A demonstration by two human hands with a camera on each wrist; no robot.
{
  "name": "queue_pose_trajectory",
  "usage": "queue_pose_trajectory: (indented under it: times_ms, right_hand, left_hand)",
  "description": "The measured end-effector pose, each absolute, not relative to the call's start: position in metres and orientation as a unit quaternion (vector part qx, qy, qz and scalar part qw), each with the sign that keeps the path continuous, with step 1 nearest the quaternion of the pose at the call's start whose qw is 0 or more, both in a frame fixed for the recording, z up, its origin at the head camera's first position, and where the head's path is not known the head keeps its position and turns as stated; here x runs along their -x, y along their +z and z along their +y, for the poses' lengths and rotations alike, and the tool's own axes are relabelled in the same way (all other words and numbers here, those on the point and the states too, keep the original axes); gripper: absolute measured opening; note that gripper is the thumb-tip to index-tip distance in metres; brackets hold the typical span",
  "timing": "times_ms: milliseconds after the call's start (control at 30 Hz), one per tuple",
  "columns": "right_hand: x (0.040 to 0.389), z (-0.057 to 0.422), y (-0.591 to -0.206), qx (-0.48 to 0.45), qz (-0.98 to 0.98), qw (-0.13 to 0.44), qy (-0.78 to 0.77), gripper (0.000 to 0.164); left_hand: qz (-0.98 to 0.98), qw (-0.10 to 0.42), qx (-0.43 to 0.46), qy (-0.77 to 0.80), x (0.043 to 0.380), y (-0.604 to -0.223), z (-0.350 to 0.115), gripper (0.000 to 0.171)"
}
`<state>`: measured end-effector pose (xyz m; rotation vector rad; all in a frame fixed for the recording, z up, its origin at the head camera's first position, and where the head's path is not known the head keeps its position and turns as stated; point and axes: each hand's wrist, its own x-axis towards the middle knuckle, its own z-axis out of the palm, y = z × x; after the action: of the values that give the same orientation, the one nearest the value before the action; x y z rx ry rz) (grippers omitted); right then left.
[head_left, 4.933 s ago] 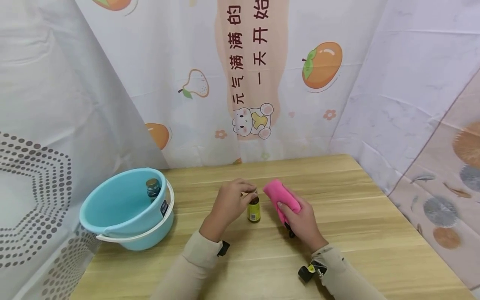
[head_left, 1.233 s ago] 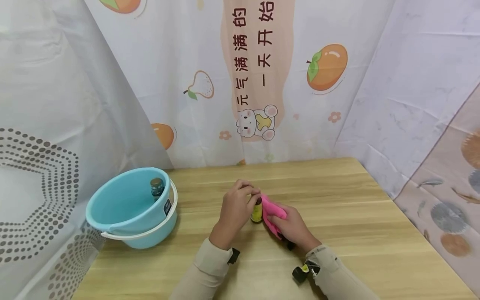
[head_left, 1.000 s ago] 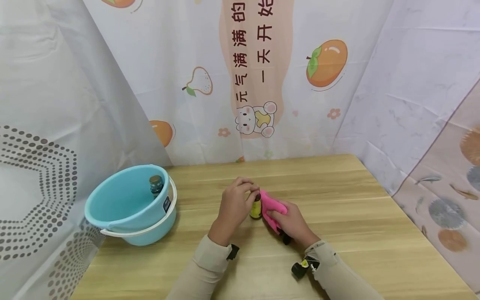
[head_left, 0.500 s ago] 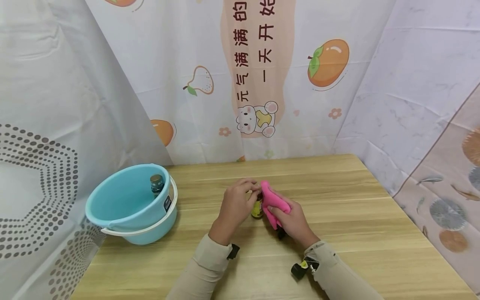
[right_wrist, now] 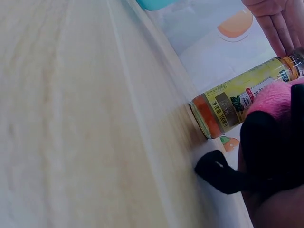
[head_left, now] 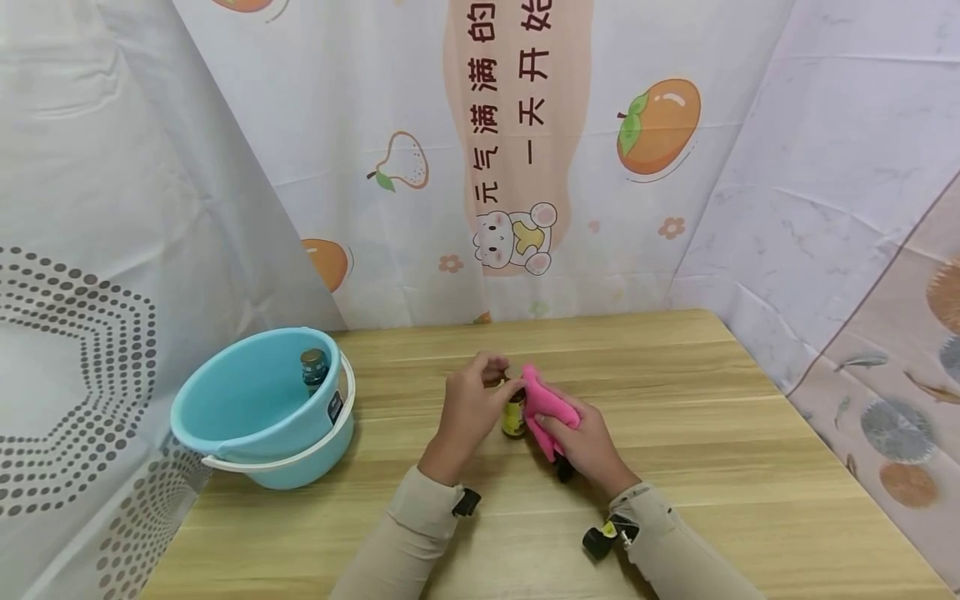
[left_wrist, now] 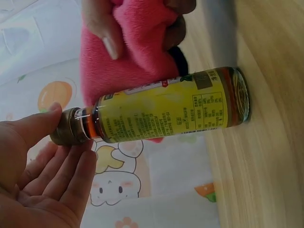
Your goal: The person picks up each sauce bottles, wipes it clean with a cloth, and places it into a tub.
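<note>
A small glass bottle [left_wrist: 164, 107] with a yellow label and brown cap [left_wrist: 69, 127] stands upright on the table. My left hand [head_left: 472, 400] is at its top; the thumb lies on the cap, and the other fingers extend beside and behind it. My right hand [head_left: 588, 442] grips a fuzzy pink cloth [head_left: 547, 408], bunched up against the bottle's side. Black fabric with a small loop [right_wrist: 216, 171] hangs from the cloth. In the right wrist view, the cloth covers part of the label and the cap is mostly cut off by the frame.
At the left edge of the wooden table [head_left: 675, 517] stands a light blue bucket [head_left: 225, 408] with a white handle. Inside it leans a dark jar or bottle [head_left: 313, 368] with a brownish lid. A printed curtain [head_left: 360, 92] hangs behind the table.
The pink cloth, earlier held apart to the right, has come against the bottle's side. Over the last half second, my left fingers have spread a little at the cap.
</note>
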<state>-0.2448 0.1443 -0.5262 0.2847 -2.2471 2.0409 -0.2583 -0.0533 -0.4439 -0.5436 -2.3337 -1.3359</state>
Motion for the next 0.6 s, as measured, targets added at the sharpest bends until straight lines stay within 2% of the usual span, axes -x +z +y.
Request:
queue_pose_trajectory:
  times_ms: [433,600]
  right_hand:
    - [0.2456,0.146,-0.5281,-0.073,-0.786,0.018,0.614,0.044]
    - [0.2446,0.1464,-0.5262,-0.075,-0.801,0.013,0.594,0.045]
  left_hand:
    - [-0.833,0.151,0.187,-0.499,0.2574,-0.4426,-0.054,0.031]
    - [-0.846,0.172,0.185,-0.47,0.2565,-0.4408,-0.0546,0.038]
